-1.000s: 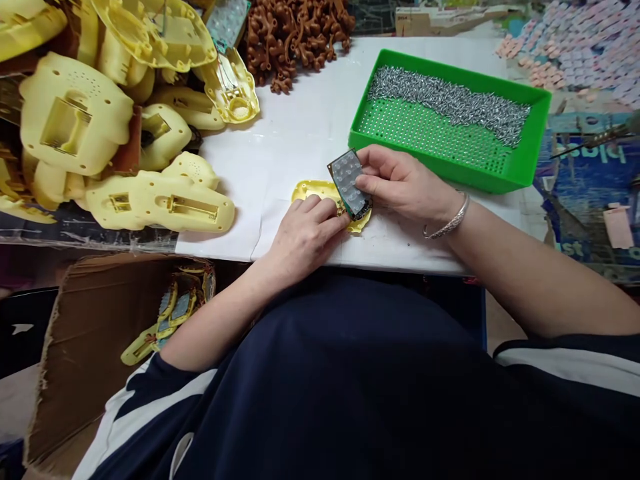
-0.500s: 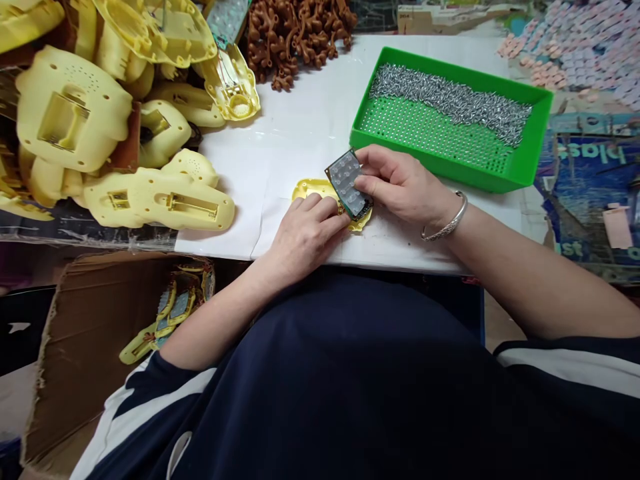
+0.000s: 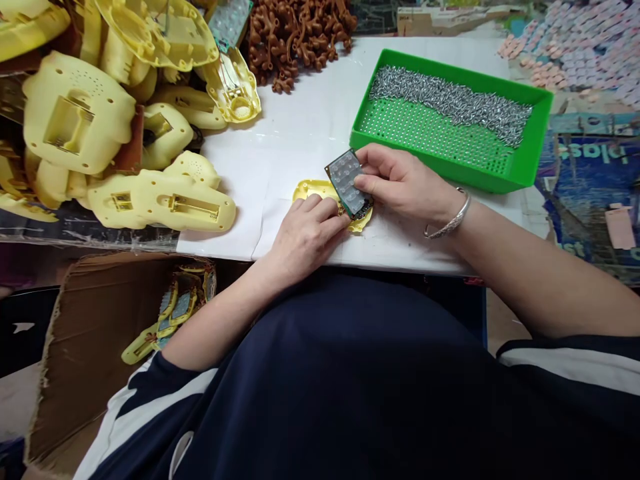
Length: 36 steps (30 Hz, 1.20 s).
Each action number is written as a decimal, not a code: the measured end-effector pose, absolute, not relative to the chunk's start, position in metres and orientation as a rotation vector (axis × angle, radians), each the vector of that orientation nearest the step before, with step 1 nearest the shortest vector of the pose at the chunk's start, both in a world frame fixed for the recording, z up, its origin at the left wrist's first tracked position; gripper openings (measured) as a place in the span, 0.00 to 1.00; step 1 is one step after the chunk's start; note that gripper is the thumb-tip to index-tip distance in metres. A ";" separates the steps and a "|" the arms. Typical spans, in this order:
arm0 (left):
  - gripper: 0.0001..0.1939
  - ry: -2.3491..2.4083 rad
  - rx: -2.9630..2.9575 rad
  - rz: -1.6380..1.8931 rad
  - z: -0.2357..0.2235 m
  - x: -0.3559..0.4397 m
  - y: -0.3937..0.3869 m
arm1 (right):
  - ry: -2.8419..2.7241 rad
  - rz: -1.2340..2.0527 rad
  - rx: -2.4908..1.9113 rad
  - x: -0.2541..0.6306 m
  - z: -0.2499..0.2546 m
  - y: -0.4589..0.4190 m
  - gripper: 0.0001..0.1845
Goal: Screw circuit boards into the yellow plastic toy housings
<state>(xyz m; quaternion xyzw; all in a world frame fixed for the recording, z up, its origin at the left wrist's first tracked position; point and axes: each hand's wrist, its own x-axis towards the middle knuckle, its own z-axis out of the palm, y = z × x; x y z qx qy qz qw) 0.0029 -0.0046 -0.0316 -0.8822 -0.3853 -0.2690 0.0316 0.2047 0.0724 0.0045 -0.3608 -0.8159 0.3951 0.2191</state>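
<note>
A small yellow plastic shell [image 3: 313, 191] lies on the white table [image 3: 295, 140] near its front edge. My left hand [image 3: 306, 233] rests on the shell with fingers curled, pressing it down. My right hand [image 3: 400, 183] pinches a dark circuit board with a clear rubber keypad [image 3: 347, 181] and holds it tilted over the shell's right end. A silver bangle [image 3: 447, 223] sits on my right wrist.
A green perforated tray [image 3: 523, 167] with a band of metal screws [image 3: 450, 100] stands at the back right. Yellow plastic housings [image 3: 160, 200] pile up at the left. Brown plastic parts [image 3: 297, 33] lie at the back. A cardboard box [image 3: 85, 333] with assembled pieces sits below left.
The board in my right hand has tilted and shifted very slightly over the shell. Both hands stay in the same place.
</note>
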 end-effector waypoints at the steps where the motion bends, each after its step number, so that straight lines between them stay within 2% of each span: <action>1: 0.20 -1.184 -2.715 -0.831 -0.031 0.003 -0.005 | -2.217 1.178 -0.960 0.205 0.003 0.074 0.08; 4: 0.20 -1.193 -2.714 -0.811 -0.031 0.003 -0.005 | -2.095 1.386 -0.904 0.207 0.000 0.076 0.11; 9: 0.18 -1.208 -2.731 -0.783 -0.030 0.002 -0.006 | -2.072 1.426 -0.883 0.206 0.001 0.077 0.14; 14: 0.18 -1.206 -2.760 -0.808 -0.031 0.001 -0.004 | -2.164 1.251 -1.054 0.203 0.006 0.072 0.08; 18: 0.17 -1.180 -2.775 -0.877 -0.032 0.002 -0.003 | -2.275 1.039 -1.196 0.199 0.014 0.067 0.11; 25: 0.11 -1.235 -2.789 -1.059 -0.016 -0.020 -0.009 | -2.447 0.850 -1.175 0.199 0.020 0.069 0.13; 30: 0.33 -1.458 -2.820 -0.985 -0.017 -0.049 0.005 | -2.612 0.629 -1.126 0.193 0.025 0.069 0.13; 36: 0.35 -1.376 -2.814 -1.054 -0.025 -0.047 0.011 | -2.796 0.483 -1.020 0.180 0.031 0.070 0.11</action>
